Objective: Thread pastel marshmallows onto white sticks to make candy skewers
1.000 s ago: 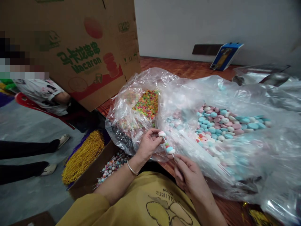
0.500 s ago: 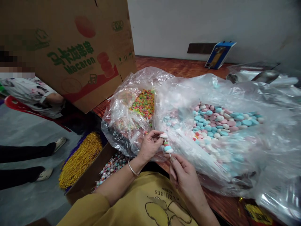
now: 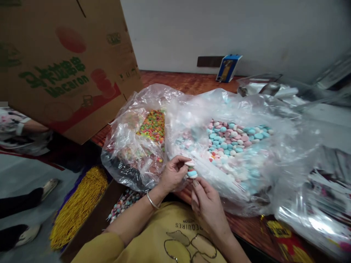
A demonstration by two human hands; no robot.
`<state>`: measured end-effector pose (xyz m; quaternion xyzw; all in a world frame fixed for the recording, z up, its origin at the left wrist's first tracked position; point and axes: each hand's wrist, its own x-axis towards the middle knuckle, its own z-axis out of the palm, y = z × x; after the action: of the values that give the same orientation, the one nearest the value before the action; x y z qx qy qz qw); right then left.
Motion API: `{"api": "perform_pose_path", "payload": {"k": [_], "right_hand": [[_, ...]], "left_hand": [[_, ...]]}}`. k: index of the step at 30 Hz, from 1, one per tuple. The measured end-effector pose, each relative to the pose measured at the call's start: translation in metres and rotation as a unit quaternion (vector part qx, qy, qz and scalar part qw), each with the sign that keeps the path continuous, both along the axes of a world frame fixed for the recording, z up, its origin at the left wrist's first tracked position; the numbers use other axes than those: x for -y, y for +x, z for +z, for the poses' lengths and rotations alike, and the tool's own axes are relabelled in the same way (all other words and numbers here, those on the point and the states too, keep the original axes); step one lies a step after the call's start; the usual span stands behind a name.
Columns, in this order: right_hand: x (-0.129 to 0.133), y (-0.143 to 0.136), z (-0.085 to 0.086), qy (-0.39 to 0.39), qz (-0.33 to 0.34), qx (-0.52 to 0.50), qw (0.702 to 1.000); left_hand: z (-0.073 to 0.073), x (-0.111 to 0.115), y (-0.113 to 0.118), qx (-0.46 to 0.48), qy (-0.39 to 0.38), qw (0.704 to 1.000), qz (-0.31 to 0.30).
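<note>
In front of my body, both hands hold a short candy skewer (image 3: pixel 192 174), with white and blue discs and small coloured rings between them. My left hand (image 3: pixel 173 174), with a bangle at the wrist, pinches the whitish disc at the top between thumb and fingertips. Below the stack, my right hand (image 3: pixel 207 200) is closed on the thin stick, most of which its fingers hide. Just beyond lies an open clear bag of pink, blue and white candy discs (image 3: pixel 225 137). Left of it is another clear bag with small coloured candy rings (image 3: pixel 153 126).
A large cardboard carton (image 3: pixel 82 120) stands at the left. A box of finished-looking skewers (image 3: pixel 127 202) sits below the table edge, near a yellow stringy bundle (image 3: pixel 82 204). A blue device (image 3: pixel 228 68) and a metal scoop (image 3: pixel 270 88) are at the back. Another person's arm (image 3: pixel 34 126) shows at far left.
My view has turned to the right, so the surroundings have shifted left in the picture. The top disc, in my left fingers, is now closer to the pieces below it.
</note>
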<state>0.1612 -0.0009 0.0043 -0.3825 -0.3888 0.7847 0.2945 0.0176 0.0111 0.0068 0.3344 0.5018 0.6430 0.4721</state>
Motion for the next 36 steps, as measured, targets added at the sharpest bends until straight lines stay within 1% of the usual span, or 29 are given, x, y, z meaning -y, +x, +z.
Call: {"api": "perform_pose_path", "payload": {"k": [1,3,5,6,7,9,11,12,14,16,19,21,25,27,28,30,32,34,36], "right_hand": [[-0.003,0.002,0.000,0.025,-0.015,0.014,0.999],[-0.009,0.006,0.002,0.110,-0.054,0.058,0.991],[-0.015,0.011,0.005,0.208,-0.092,0.104,0.968],[-0.018,0.014,0.006,0.245,-0.103,0.121,0.956],[-0.021,0.017,0.008,0.271,-0.107,0.132,0.947],[-0.024,0.024,0.009,0.299,-0.099,0.144,0.938],[-0.026,0.031,0.009,0.317,-0.084,0.154,0.932],[-0.026,0.034,0.008,0.328,-0.077,0.165,0.927],[-0.024,0.040,0.004,0.359,-0.069,0.200,0.909],[-0.021,0.045,-0.001,0.398,-0.070,0.245,0.882],[-0.018,0.048,-0.009,0.447,-0.091,0.293,0.840],[-0.020,0.047,-0.011,0.473,-0.097,0.312,0.818],[-0.026,0.039,-0.011,0.539,-0.092,0.346,0.762],[-0.029,0.032,-0.010,0.562,-0.084,0.359,0.740],[-0.030,0.028,-0.010,0.569,-0.078,0.362,0.734],[-0.032,0.019,-0.009,0.578,-0.063,0.358,0.731],[-0.034,0.013,-0.007,0.578,-0.046,0.341,0.740],[-0.038,0.013,-0.002,0.560,-0.040,0.324,0.762],[-0.046,0.020,0.003,0.515,-0.071,0.318,0.793]], "left_hand": [[-0.001,-0.002,0.003,0.003,0.015,1.000,-0.006],[0.001,-0.006,0.011,0.040,0.038,0.998,-0.010],[0.008,-0.012,0.022,0.109,0.044,0.993,-0.001],[0.013,-0.016,0.027,0.145,0.039,0.989,0.004],[0.019,-0.021,0.032,0.177,0.029,0.984,0.005],[0.031,-0.032,0.041,0.227,0.000,0.974,-0.018],[0.040,-0.043,0.048,0.254,-0.034,0.965,-0.048],[0.042,-0.048,0.052,0.260,-0.044,0.963,-0.053],[0.043,-0.055,0.058,0.262,-0.052,0.963,-0.045],[0.040,-0.059,0.066,0.264,-0.061,0.962,-0.042],[0.034,-0.060,0.076,0.271,-0.082,0.958,-0.057],[0.031,-0.060,0.080,0.271,-0.078,0.958,-0.058],[0.029,-0.057,0.080,0.261,-0.062,0.962,-0.041],[0.029,-0.053,0.075,0.250,-0.052,0.967,-0.014],[0.028,-0.052,0.071,0.243,-0.047,0.969,0.003],[0.028,-0.049,0.062,0.223,-0.042,0.974,0.026],[0.028,-0.049,0.051,0.209,-0.037,0.977,0.027],[0.028,-0.053,0.040,0.200,-0.029,0.979,0.026],[0.027,-0.062,0.031,0.151,-0.020,0.988,0.024]]}}
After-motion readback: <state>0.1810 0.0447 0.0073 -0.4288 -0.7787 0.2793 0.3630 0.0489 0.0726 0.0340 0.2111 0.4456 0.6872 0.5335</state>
